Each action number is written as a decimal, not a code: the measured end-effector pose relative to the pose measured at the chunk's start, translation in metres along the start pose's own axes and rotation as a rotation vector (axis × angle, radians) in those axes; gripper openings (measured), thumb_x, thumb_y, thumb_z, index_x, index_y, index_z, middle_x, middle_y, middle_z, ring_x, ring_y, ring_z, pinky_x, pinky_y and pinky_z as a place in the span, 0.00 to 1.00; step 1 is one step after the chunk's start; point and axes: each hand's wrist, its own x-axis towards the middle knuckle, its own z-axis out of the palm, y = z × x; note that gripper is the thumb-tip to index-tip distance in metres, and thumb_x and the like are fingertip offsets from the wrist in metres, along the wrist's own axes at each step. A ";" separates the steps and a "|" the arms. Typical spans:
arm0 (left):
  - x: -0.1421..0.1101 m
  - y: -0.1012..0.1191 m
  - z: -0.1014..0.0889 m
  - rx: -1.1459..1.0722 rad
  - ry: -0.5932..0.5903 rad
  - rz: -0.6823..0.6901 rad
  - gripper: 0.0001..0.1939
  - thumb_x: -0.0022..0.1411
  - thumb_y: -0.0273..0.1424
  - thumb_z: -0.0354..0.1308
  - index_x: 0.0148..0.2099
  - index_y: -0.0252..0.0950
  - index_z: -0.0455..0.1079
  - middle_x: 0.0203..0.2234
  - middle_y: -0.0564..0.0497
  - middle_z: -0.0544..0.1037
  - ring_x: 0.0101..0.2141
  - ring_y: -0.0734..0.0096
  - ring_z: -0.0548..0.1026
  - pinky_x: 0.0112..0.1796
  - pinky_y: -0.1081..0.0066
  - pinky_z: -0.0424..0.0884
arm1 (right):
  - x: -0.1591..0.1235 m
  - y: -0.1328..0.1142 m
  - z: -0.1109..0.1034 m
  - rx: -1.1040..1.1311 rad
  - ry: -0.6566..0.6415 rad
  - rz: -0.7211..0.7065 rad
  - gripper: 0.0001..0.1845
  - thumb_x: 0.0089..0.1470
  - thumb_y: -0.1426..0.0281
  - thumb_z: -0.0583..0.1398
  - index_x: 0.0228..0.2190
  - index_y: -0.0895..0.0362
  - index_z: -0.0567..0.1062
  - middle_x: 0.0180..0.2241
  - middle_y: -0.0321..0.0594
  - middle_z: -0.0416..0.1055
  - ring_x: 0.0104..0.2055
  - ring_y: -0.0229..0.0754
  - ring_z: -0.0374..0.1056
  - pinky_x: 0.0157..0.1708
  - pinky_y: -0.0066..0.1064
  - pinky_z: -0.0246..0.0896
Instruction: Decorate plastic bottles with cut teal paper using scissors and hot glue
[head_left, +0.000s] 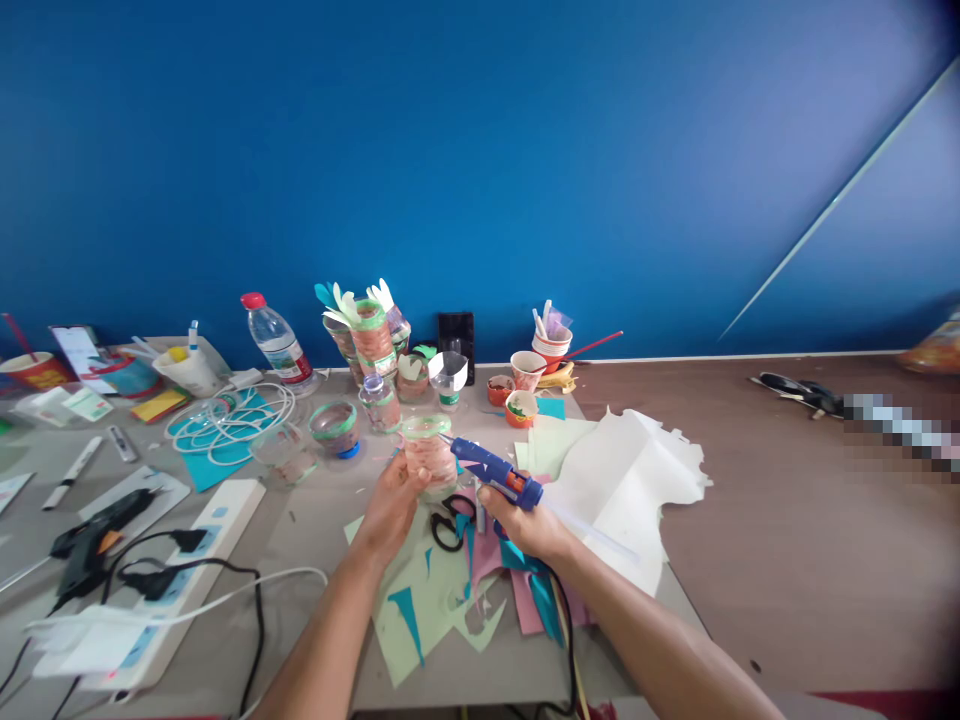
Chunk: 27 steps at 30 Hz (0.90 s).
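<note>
Left fingers [415, 483] clasp a pink, green-rimmed cup [435, 453], right fingers [498, 503] a glue gun [491, 468].

Ref = red-capped water bottle [279, 345] on the grey desk [311, 520]. Blue wall [480, 180] behind it. White cable coil [229, 425] just in front of bottle, to its left. Power strip [229, 510] well in front-left of bottle, black plugs [154, 580] in, white charger [94, 640] at its near end. Left of bottle: white cup [189, 375] with tools in it, yellow-and-red pad [159, 405], lit phone [81, 352], red-and-yellow cup [37, 374] farthest out. White marker [73, 473]: front-left of bottle. Black phone [456, 330]: right of bottle, upright near wall. Orange item [934, 345], blurred: far right of bottle.
</note>
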 end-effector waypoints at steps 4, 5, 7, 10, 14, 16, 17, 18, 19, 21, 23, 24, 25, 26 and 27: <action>0.000 -0.001 -0.002 -0.024 -0.039 -0.004 0.22 0.49 0.40 0.66 0.45 0.34 0.72 0.40 0.44 0.79 0.42 0.60 0.76 0.47 0.62 0.67 | 0.002 0.005 -0.001 0.029 0.019 -0.031 0.22 0.54 0.55 0.53 0.17 0.54 0.55 0.16 0.30 0.49 0.20 0.33 0.47 0.20 0.27 0.48; 0.000 -0.001 -0.002 -0.038 -0.047 -0.007 0.22 0.49 0.40 0.66 0.45 0.34 0.72 0.40 0.43 0.79 0.42 0.60 0.76 0.47 0.62 0.67 | 0.003 0.008 -0.001 0.040 0.025 -0.032 0.22 0.54 0.55 0.53 0.17 0.54 0.56 0.16 0.30 0.50 0.20 0.33 0.48 0.21 0.27 0.49; 0.000 0.000 -0.003 -0.064 -0.056 -0.019 0.23 0.49 0.40 0.66 0.46 0.34 0.72 0.42 0.43 0.78 0.43 0.59 0.75 0.48 0.61 0.66 | 0.005 0.014 -0.002 0.062 0.031 -0.015 0.22 0.55 0.53 0.52 0.18 0.54 0.58 0.18 0.31 0.53 0.21 0.34 0.51 0.22 0.28 0.52; -0.001 0.000 -0.003 -0.088 -0.064 -0.028 0.22 0.50 0.39 0.66 0.46 0.35 0.72 0.42 0.44 0.79 0.45 0.56 0.75 0.49 0.58 0.66 | 0.007 0.023 -0.001 0.082 0.034 0.022 0.23 0.56 0.52 0.52 0.18 0.54 0.60 0.18 0.32 0.56 0.23 0.36 0.55 0.23 0.29 0.55; -0.001 0.001 -0.003 -0.080 -0.077 -0.021 0.22 0.51 0.39 0.65 0.46 0.34 0.72 0.41 0.43 0.79 0.45 0.54 0.75 0.49 0.56 0.64 | 0.006 0.027 0.001 0.128 0.020 -0.022 0.24 0.56 0.50 0.52 0.19 0.54 0.62 0.19 0.34 0.59 0.24 0.37 0.58 0.26 0.30 0.59; -0.001 0.001 -0.002 -0.067 -0.068 -0.021 0.23 0.51 0.40 0.65 0.47 0.34 0.72 0.42 0.42 0.78 0.45 0.53 0.75 0.49 0.56 0.64 | 0.006 0.026 0.001 0.170 0.005 -0.060 0.24 0.56 0.50 0.52 0.20 0.54 0.64 0.21 0.35 0.62 0.26 0.38 0.60 0.29 0.31 0.61; -0.001 0.001 -0.002 -0.061 -0.053 -0.019 0.23 0.50 0.40 0.66 0.47 0.33 0.72 0.42 0.42 0.78 0.45 0.54 0.74 0.50 0.56 0.64 | 0.006 0.025 0.001 0.192 -0.003 -0.075 0.23 0.56 0.49 0.53 0.21 0.54 0.66 0.23 0.36 0.64 0.28 0.39 0.62 0.30 0.32 0.62; -0.001 0.001 -0.002 -0.053 -0.033 -0.017 0.23 0.50 0.40 0.66 0.46 0.34 0.72 0.42 0.42 0.78 0.45 0.54 0.74 0.50 0.57 0.64 | 0.006 0.024 0.001 0.214 -0.011 -0.089 0.23 0.56 0.49 0.53 0.23 0.54 0.67 0.24 0.37 0.65 0.29 0.40 0.63 0.32 0.33 0.63; 0.000 0.001 -0.001 -0.042 -0.011 -0.014 0.23 0.49 0.40 0.66 0.46 0.33 0.72 0.41 0.42 0.78 0.45 0.55 0.75 0.49 0.57 0.64 | 0.006 0.022 0.002 0.236 -0.021 -0.105 0.22 0.56 0.49 0.53 0.25 0.54 0.69 0.26 0.37 0.66 0.31 0.40 0.64 0.34 0.33 0.63; 0.000 0.001 0.000 -0.006 0.025 0.001 0.23 0.47 0.41 0.67 0.43 0.34 0.73 0.40 0.43 0.79 0.43 0.57 0.75 0.49 0.59 0.66 | 0.006 0.020 0.001 0.271 -0.036 -0.149 0.22 0.56 0.49 0.53 0.26 0.54 0.69 0.27 0.38 0.67 0.32 0.41 0.64 0.35 0.34 0.64; 0.001 0.000 0.001 0.029 0.035 0.021 0.22 0.47 0.40 0.67 0.43 0.34 0.73 0.39 0.43 0.79 0.43 0.59 0.75 0.48 0.60 0.67 | 0.006 0.018 0.001 0.280 -0.051 -0.195 0.22 0.57 0.49 0.53 0.26 0.54 0.70 0.27 0.38 0.67 0.32 0.41 0.64 0.36 0.34 0.64; 0.002 -0.001 0.000 0.048 0.035 0.034 0.22 0.47 0.40 0.67 0.43 0.34 0.72 0.39 0.44 0.79 0.43 0.59 0.76 0.48 0.61 0.67 | 0.005 0.018 0.001 0.272 -0.055 -0.208 0.22 0.57 0.49 0.52 0.26 0.54 0.70 0.26 0.38 0.67 0.32 0.41 0.64 0.35 0.34 0.64; 0.003 -0.002 0.000 0.069 0.037 0.047 0.22 0.48 0.40 0.67 0.44 0.34 0.72 0.40 0.44 0.79 0.43 0.59 0.76 0.48 0.61 0.67 | 0.005 0.017 0.001 0.257 -0.056 -0.209 0.22 0.57 0.49 0.52 0.26 0.54 0.70 0.26 0.37 0.66 0.32 0.41 0.64 0.34 0.33 0.64; 0.003 -0.003 -0.001 0.093 0.043 0.058 0.22 0.49 0.39 0.67 0.45 0.33 0.72 0.40 0.43 0.79 0.43 0.59 0.76 0.48 0.61 0.68 | 0.005 0.017 0.001 0.237 -0.056 -0.200 0.22 0.57 0.49 0.52 0.25 0.54 0.70 0.25 0.37 0.66 0.31 0.41 0.64 0.34 0.33 0.64; 0.004 -0.005 -0.002 0.118 0.051 0.068 0.22 0.49 0.39 0.67 0.45 0.33 0.71 0.40 0.43 0.79 0.43 0.59 0.76 0.48 0.61 0.68 | 0.004 0.017 0.001 0.213 -0.053 -0.184 0.22 0.57 0.50 0.53 0.25 0.54 0.70 0.25 0.37 0.66 0.31 0.41 0.64 0.33 0.32 0.64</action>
